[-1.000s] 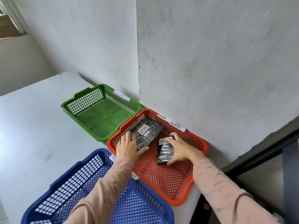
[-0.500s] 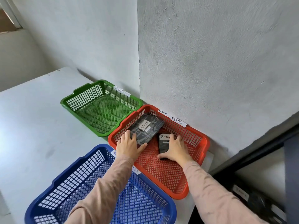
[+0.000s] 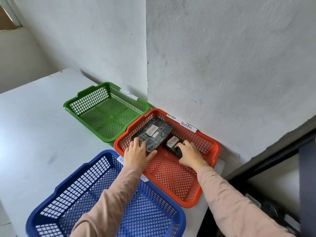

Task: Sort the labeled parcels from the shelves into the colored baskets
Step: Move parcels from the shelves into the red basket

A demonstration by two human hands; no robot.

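Note:
Two black wrapped parcels labelled "RETURN" lie in the red basket (image 3: 188, 203) by the wall. The large parcel (image 3: 162, 135) sits at the basket's far left, and the fingers of my left hand (image 3: 136, 154) rest on its near end, thumb spread beside it. To its right lies the small parcel (image 3: 171, 142). My right hand (image 3: 190, 154) lies on top of it and hides its near half. The green basket (image 3: 71, 106) and blue basket (image 3: 102, 153) hold nothing.
All three baskets stand on a white table against a grey wall corner. Paper tags reading "RETURN" and "OVERDUE" (image 3: 188, 126) stick to the red basket's far rim. A dark shelf frame (image 3: 273, 161) stands at the right, with a labelled dark parcel (image 3: 253, 202) low inside it.
My right hand has set the small parcel flat on the red basket's floor beside the large one and slid it toward the far side. My left hand stayed on the large parcel.

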